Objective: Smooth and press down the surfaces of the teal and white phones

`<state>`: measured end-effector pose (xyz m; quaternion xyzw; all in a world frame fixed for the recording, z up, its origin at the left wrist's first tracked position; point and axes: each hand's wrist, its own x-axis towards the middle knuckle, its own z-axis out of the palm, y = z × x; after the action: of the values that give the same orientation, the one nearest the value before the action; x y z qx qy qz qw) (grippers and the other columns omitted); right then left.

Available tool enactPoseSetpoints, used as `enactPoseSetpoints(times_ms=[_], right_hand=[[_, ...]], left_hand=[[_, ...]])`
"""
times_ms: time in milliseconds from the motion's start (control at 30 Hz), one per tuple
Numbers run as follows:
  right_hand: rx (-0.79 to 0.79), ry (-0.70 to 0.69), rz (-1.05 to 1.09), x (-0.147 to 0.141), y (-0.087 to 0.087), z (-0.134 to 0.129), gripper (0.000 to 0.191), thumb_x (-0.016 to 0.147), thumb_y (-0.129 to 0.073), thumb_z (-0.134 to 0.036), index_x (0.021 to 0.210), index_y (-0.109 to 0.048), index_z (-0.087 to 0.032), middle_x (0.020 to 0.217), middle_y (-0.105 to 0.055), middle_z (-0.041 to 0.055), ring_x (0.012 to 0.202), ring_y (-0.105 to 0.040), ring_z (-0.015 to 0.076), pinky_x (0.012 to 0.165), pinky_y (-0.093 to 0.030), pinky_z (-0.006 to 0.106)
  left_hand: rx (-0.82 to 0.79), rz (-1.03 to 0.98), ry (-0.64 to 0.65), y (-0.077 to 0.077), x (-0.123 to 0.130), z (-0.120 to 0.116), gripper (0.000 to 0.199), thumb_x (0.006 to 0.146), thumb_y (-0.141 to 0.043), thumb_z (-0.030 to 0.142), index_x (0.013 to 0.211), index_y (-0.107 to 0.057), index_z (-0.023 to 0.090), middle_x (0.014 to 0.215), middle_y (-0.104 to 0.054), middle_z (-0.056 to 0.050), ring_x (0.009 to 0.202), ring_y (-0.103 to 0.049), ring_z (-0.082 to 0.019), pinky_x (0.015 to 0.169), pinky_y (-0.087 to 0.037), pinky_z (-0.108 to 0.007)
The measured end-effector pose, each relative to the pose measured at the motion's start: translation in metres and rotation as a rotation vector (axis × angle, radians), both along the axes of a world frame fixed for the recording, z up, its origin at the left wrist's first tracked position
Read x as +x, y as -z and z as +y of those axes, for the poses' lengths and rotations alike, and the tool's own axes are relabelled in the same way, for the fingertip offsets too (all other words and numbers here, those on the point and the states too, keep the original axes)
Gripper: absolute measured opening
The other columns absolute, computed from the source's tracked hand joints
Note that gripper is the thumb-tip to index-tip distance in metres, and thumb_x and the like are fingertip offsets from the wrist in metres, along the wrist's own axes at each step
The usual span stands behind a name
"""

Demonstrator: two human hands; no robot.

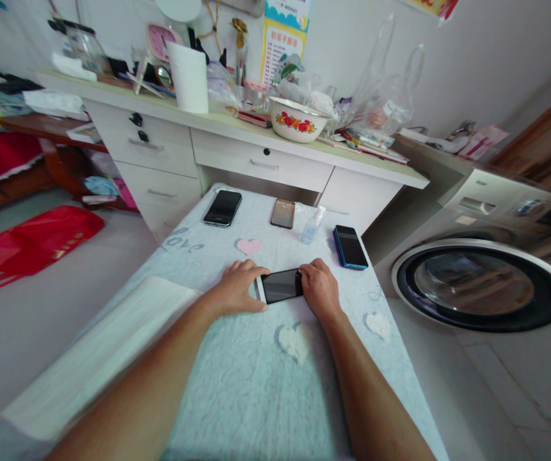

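Observation:
A white-edged smartphone (pixel 281 286) lies sideways in the middle of the table, its dark screen facing up. My left hand (pixel 240 288) grips its left end, with the thumb and a finger at the two corners. Over the right end my right hand (pixel 320 286) is closed, fingers curled on the phone's edge and hiding that end. Beyond the hands are a phone case (pixel 283 213) and a clear spray bottle (pixel 312 225). A black phone (pixel 223 209) rests at the far left, and a blue-edged phone (pixel 351 247) at the right.
A heart-patterned cloth covers the table (pixel 256 397). White paper (pixel 102 352) lies along its left side. Behind stands a white desk (pixel 256 150) bearing a flowered enamel bowl (pixel 297 121) and a paper roll (pixel 187 78). A washing machine (pixel 479 218) is on the right, a red bag (pixel 39 240) on the left floor.

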<state>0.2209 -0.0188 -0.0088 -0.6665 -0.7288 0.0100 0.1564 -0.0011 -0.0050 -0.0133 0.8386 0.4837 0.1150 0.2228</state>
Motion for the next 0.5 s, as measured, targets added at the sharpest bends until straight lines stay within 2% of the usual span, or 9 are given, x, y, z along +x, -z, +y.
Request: enactPoseSetpoints(times_ms=[133, 367, 500], right_hand=[[0.001, -0.015, -0.01, 0.0005, -0.0001, -0.001, 0.026, 0.093, -0.043, -0.021, 0.097, -0.069, -0.023, 0.095, -0.058, 0.0041, 0.091, -0.053, 0.0148, 0.075, -0.036, 0.022], [0.017, 0.084, -0.021, 0.0063, 0.0001, -0.0004, 0.027, 0.092, -0.043, -0.02, 0.096, -0.069, -0.023, 0.095, -0.058, 0.0041, 0.091, -0.053, 0.0157, 0.073, -0.036, 0.023], [0.017, 0.082, -0.037, 0.0059, 0.0016, -0.0002, 0.027, 0.092, -0.043, -0.019, 0.095, -0.069, -0.023, 0.095, -0.058, 0.0046, 0.09, -0.053, 0.0157, 0.072, -0.036, 0.024]], left_hand=[[0.004, 0.009, -0.001, 0.0006, -0.0001, -0.0004, 0.071, 0.059, -0.07, 0.043, 0.127, -0.051, 0.031, 0.116, -0.051, -0.004, 0.111, -0.044, -0.027, 0.095, -0.036, -0.036], [0.005, 0.013, 0.0, 0.0023, -0.0002, -0.0006, 0.072, 0.06, -0.07, 0.044, 0.128, -0.051, 0.03, 0.116, -0.051, -0.004, 0.11, -0.044, -0.027, 0.094, -0.036, -0.037], [0.002, 0.017, 0.0, 0.0011, 0.0003, -0.0004, 0.072, 0.059, -0.07, 0.044, 0.128, -0.051, 0.03, 0.117, -0.051, -0.005, 0.111, -0.044, -0.027, 0.095, -0.036, -0.037]])
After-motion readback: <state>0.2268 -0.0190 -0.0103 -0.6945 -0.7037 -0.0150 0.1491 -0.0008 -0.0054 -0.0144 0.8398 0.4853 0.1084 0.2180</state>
